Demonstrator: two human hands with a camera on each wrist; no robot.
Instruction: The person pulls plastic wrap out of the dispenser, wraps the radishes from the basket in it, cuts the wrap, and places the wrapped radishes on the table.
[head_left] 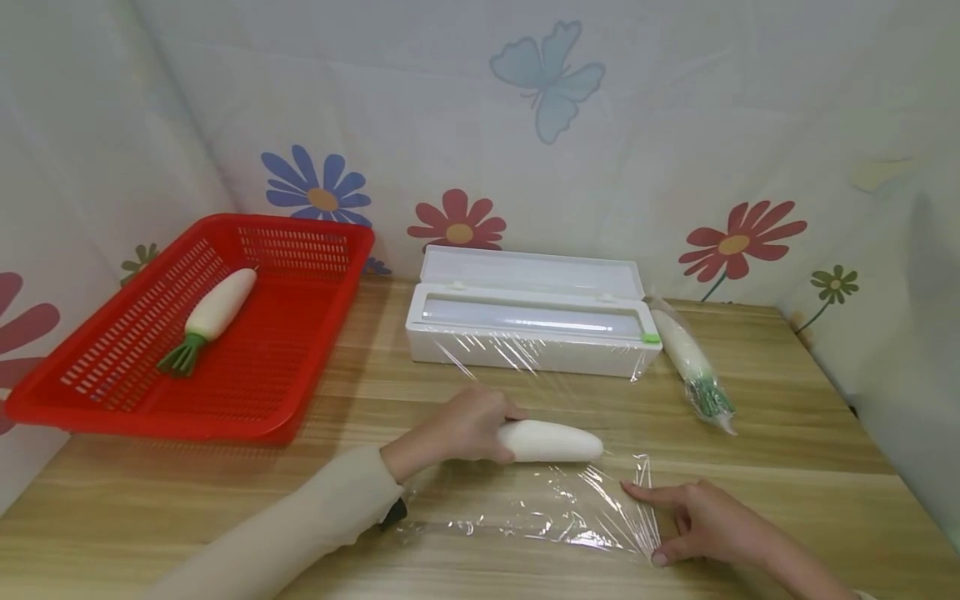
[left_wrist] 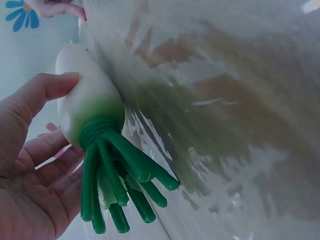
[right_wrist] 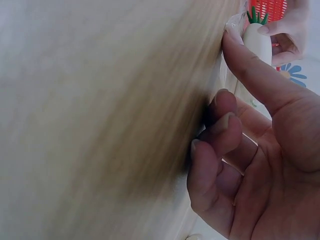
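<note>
My left hand [head_left: 472,425] grips a white radish [head_left: 558,442] that lies sideways over a sheet of clear cling film [head_left: 555,512]. Its green stalks [left_wrist: 115,175] show in the left wrist view, while the palm and sleeve hide them in the head view. At the sheet's right edge, my right hand [head_left: 705,523] touches the film with spread thumb and index finger. The other right fingers [right_wrist: 202,170] are bent near the tabletop in the right wrist view. Behind the radish stands a white cling film dispenser [head_left: 525,354], lid up, with film across its front.
A red plastic basket [head_left: 288,400] occupies the left side, with another radish [head_left: 225,302] inside it. To the right of the dispenser lies a film-wrapped radish [head_left: 681,348]. A flower-printed curtain [head_left: 615,192] hangs behind the wooden table [head_left: 802,450].
</note>
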